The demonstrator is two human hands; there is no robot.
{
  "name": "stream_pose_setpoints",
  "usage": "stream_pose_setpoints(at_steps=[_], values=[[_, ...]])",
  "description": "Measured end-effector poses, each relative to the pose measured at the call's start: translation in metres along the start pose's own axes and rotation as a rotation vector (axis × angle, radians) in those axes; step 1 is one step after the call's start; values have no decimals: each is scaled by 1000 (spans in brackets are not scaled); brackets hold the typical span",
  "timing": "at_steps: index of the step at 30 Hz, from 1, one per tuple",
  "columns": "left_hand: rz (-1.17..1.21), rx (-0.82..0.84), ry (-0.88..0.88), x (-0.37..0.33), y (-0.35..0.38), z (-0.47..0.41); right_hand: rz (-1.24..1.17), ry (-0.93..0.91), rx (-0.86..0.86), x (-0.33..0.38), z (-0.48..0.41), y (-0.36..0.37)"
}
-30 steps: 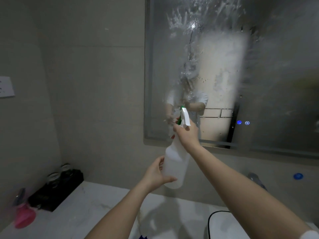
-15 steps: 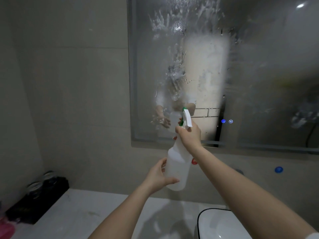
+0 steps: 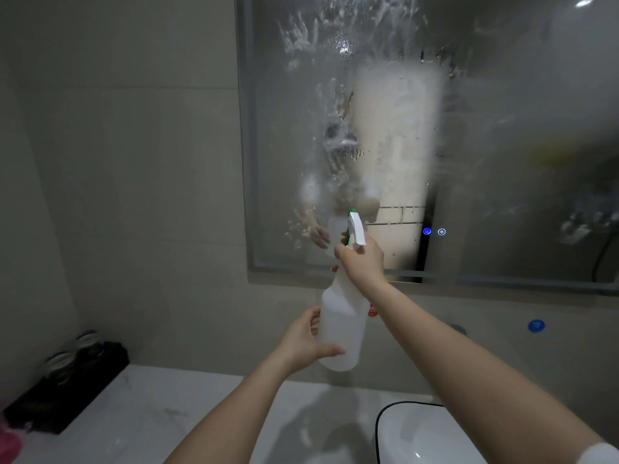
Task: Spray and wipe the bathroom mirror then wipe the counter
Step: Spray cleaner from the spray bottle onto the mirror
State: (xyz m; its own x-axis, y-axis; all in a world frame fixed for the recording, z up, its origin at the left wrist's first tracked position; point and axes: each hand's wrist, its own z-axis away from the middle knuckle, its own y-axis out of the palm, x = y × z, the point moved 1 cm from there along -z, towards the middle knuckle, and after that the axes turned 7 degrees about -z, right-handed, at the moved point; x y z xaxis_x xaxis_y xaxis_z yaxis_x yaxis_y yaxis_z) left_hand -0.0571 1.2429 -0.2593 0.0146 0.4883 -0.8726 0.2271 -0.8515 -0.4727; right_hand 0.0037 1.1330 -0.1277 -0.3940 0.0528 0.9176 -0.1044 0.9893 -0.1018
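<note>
I am seeing a long black tray [image 3: 67, 386] sitting on the white marble counter [image 3: 160, 420], low and left of the wide foam-streaked wall mirror [image 3: 519, 112]. Just below the mirror's lower edge, the left hand [image 3: 301, 343] is cupping the base of the translucent white plastic spray bottle [image 3: 345, 316]. The right hand [image 3: 365, 262] is gripping the bottle's neck under the green-and-white trigger, before the mirror's bottom-left corner.

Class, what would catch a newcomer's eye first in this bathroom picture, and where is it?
The white bottle, centre, raised toward the glass: right hand at its trigger, left hand round its base. Behind it, the mirror is streaked with white foam.
</note>
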Motion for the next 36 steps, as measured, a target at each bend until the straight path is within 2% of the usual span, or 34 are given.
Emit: stream_pose_setpoints(at_steps=[10,18,27,36], values=[[76,54,30,-26,52,-5,61,9,12,-3,-5,-48],[2,98,40,-56,89,-23,29,-10,10,-16,-18,-103],[23,157,60,-87,160,-44,149,-5,-87,-20,-34,-178],[21,186,60,-110,210,-52,83,17,-69,-37,-38,-232]])
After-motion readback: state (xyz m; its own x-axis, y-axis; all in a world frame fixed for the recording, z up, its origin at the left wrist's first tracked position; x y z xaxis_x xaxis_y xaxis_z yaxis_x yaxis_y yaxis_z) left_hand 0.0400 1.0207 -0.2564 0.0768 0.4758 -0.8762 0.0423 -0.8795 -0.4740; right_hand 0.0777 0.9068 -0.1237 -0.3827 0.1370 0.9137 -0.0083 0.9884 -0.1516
